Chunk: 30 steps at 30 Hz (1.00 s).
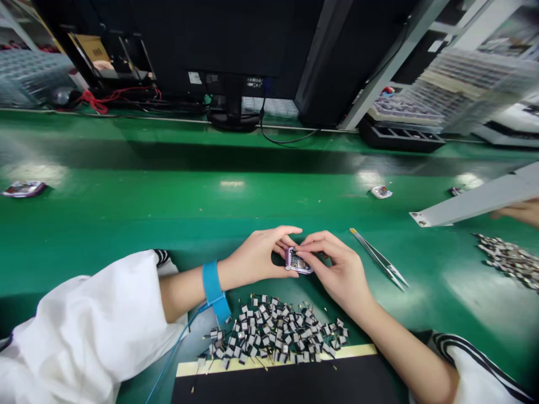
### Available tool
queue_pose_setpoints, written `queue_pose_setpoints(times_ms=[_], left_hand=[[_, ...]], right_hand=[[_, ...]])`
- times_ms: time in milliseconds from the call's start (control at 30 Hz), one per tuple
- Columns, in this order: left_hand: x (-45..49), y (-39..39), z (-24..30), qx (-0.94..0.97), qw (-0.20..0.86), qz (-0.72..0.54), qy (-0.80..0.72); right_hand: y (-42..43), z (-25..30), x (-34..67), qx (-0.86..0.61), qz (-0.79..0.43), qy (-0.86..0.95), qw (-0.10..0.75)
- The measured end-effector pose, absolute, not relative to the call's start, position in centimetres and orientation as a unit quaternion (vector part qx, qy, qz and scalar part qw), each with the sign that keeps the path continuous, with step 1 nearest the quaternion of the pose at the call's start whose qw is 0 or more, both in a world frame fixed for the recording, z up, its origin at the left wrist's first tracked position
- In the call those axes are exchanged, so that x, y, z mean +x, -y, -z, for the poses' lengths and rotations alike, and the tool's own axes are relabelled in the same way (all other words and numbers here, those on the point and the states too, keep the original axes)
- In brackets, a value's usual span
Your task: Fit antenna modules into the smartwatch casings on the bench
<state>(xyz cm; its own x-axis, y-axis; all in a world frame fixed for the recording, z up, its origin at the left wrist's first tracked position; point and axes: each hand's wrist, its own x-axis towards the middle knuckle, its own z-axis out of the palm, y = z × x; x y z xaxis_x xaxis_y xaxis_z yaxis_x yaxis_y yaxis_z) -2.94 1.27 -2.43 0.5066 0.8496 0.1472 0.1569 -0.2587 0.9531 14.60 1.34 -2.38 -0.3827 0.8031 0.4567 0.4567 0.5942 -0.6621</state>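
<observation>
My left hand (256,255) and my right hand (334,269) meet over the green belt, both pinching a small purple-edged module (298,262) between their fingertips. A blue wrist strap (214,289) with a blue cord circles my left wrist. Just below the hands lies a heap of several small square components (273,331), spilling toward a black mat with a cream strip (278,365). Metal tweezers (379,259) lie on the belt right of my right hand.
Another person's hand (522,212) at the right edge holds a long grey tray (475,202) above a second heap of components (509,261). Small modules (381,192) (23,188) lie farther out on the belt. A monitor stand (231,115) and black trays (400,137) line the back.
</observation>
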Motion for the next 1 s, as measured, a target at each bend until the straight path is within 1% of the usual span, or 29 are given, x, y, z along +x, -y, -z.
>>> queue_pose_setpoints(times_ms=[100, 167, 267, 367, 467, 533, 667, 800, 900, 1000], left_hand=[[-2.9, -1.3, 2.5, 0.709, 0.494, -0.35, -0.362], [-2.8, -1.4, 2.5, 0.705, 0.495, -0.347, -0.371], [-2.7, -1.4, 2.6, 0.706, 0.491, -0.342, -0.379], [-2.7, -1.5, 2.6, 0.72, 0.484, -0.329, -0.374], [-2.8, -1.6, 2.5, 0.725, 0.483, -0.323, -0.371], [-2.9, -1.6, 2.5, 0.716, 0.494, -0.324, -0.372], [-2.9, -1.6, 2.5, 0.701, 0.518, -0.325, -0.367], [-2.8, -1.7, 2.5, 0.7, 0.518, -0.327, -0.367], [-2.9, -1.6, 2.5, 0.703, 0.514, -0.326, -0.367], [-2.9, -1.6, 2.5, 0.71, 0.509, -0.322, -0.364]], right_hand=[[-1.7, 2.9, 14.7, -0.411, -0.273, 0.783, 0.38], [-1.9, 3.0, 14.8, -0.409, -0.262, 0.797, 0.359], [-1.8, 2.4, 14.8, -0.396, -0.165, 0.844, 0.323], [-1.6, 1.5, 14.6, -0.377, -0.05, 0.888, 0.257], [-1.5, 1.1, 14.6, -0.351, -0.001, 0.912, 0.213], [-1.7, 1.2, 14.8, -0.334, -0.02, 0.916, 0.222], [-2.2, 1.9, 15.2, -0.32, -0.094, 0.903, 0.269], [-2.4, 2.3, 15.2, -0.323, -0.144, 0.882, 0.311], [-2.4, 2.3, 15.1, -0.333, -0.146, 0.877, 0.313], [-2.3, 2.1, 15.1, -0.334, -0.114, 0.891, 0.287]])
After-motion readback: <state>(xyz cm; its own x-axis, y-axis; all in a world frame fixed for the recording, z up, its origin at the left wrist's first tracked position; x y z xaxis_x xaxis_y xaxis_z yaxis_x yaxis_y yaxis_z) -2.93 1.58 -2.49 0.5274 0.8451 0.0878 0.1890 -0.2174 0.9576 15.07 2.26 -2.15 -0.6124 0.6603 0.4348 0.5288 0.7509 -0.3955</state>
